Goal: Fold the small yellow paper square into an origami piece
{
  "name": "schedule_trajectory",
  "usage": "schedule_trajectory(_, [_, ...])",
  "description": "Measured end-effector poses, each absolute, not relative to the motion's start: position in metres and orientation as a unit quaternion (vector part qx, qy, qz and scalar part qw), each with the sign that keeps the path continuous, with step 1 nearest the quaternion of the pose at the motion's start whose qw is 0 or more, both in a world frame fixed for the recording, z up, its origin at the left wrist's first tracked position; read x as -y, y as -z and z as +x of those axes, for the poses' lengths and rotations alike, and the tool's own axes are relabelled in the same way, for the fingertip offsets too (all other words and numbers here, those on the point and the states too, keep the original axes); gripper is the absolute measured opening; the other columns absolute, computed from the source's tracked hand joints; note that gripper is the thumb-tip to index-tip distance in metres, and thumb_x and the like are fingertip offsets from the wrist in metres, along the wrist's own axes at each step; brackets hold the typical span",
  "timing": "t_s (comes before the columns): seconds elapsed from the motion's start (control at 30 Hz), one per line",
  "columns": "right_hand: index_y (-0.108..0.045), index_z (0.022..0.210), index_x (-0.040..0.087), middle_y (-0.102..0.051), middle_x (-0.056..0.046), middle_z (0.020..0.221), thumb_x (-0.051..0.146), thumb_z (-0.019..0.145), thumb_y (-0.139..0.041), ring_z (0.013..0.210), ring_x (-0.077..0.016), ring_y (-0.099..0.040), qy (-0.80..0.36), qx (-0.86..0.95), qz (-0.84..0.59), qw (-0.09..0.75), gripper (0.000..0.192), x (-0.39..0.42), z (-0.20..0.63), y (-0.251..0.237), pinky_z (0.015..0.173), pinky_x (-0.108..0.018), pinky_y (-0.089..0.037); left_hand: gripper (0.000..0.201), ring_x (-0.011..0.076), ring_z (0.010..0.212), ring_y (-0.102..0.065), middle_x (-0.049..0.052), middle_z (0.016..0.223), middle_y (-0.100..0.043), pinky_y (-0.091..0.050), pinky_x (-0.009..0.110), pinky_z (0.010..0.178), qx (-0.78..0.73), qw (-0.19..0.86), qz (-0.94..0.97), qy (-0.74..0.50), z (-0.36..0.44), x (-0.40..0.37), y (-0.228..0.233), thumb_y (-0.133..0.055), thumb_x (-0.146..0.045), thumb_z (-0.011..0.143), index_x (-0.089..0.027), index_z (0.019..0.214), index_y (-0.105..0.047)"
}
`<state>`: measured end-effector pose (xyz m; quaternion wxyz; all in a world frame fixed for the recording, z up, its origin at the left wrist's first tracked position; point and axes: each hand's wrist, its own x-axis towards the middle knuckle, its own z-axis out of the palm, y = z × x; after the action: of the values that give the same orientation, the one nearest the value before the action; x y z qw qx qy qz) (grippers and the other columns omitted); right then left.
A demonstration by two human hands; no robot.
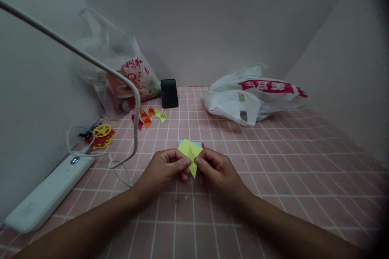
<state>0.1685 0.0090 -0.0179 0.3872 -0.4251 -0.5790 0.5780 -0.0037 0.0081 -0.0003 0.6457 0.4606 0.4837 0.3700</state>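
A small piece of folded yellow paper is held up in the middle of the view, with a pointed end toward me and a wider end away. My left hand pinches its left edge between thumb and fingers. On the opposite edge, my right hand pinches it the same way, thumb on top. Behind the yellow paper a strip of light blue peeks out, mostly hidden. Close to my right fingertips shows a small red bit that I cannot make out.
Several folded paper pieces, orange, red and yellow, lie beyond my left hand. A black phone rests near the wall between two plastic bags. At left are a white power strip, yellow and red cut-outs and a cable.
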Motion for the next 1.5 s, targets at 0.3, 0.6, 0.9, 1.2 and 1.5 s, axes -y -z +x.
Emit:
schedule_trajectory(0.3, [-0.054, 0.077, 0.018, -0.060, 0.002, 0.059, 0.043, 0.087, -0.058, 0.047, -0.0092, -0.051, -0.683, 0.490, -0.360, 0.405, 0.027, -0.011, 0.166, 0.022, 0.048, -0.022, -0.035, 0.023, 0.0073, 0.045, -0.049, -0.005, 0.052, -0.059, -0.036, 0.020, 0.048, -0.485, 0.651, 0.474, -0.340, -0.002, -0.008, 0.003, -0.071, -0.032, 0.072, -0.016, 0.065, -0.056])
schedule_trajectory(0.6, [-0.052, 0.072, 0.018, -0.056, 0.003, 0.055, 0.038, 0.087, -0.056, 0.046, -0.0084, -0.048, -0.647, 0.513, -0.397, 0.400, 0.025, -0.008, 0.166, 0.015, 0.049, -0.022, -0.034, 0.026, 0.0078, 0.052, -0.053, -0.003, 0.058, -0.060, -0.040, 0.021, 0.056, -0.461, 0.636, 0.494, -0.372, -0.003, -0.007, 0.003, -0.061, -0.038, 0.085, -0.014, 0.075, -0.062])
schedule_trajectory(0.9, [-0.048, 0.070, 0.020, -0.046, 0.006, 0.053, 0.037, 0.087, -0.055, 0.042, -0.0077, -0.038, -0.618, 0.535, -0.426, 0.388, 0.025, -0.006, 0.164, 0.018, 0.041, -0.022, -0.028, 0.022, 0.0080, 0.049, -0.052, -0.004, 0.054, -0.059, -0.039, 0.020, 0.053, -0.469, 0.627, 0.504, -0.365, -0.003, -0.008, 0.002, -0.065, -0.036, 0.080, -0.015, 0.075, -0.063])
schedule_trajectory(1.2, [-0.052, 0.070, 0.018, -0.049, 0.003, 0.063, 0.032, 0.088, -0.054, 0.054, -0.0097, -0.040, -0.553, 0.593, -0.436, 0.391, 0.023, -0.003, 0.165, 0.018, 0.050, -0.023, -0.032, 0.019, 0.0076, 0.050, -0.050, -0.005, 0.058, -0.055, -0.040, 0.020, 0.052, -0.492, 0.595, 0.527, -0.356, 0.000, -0.005, -0.002, -0.061, -0.033, 0.079, -0.015, 0.072, -0.057])
schedule_trajectory(1.5, [-0.053, 0.068, 0.018, -0.051, 0.001, 0.065, 0.031, 0.087, -0.052, 0.062, -0.0134, -0.045, -0.515, 0.616, -0.465, 0.373, 0.023, -0.002, 0.163, 0.012, 0.057, -0.027, -0.036, 0.017, 0.0092, 0.055, -0.051, -0.003, 0.065, -0.055, -0.043, 0.021, 0.054, -0.493, 0.573, 0.550, -0.355, 0.000, -0.004, -0.002, -0.061, -0.031, 0.079, -0.016, 0.074, -0.058])
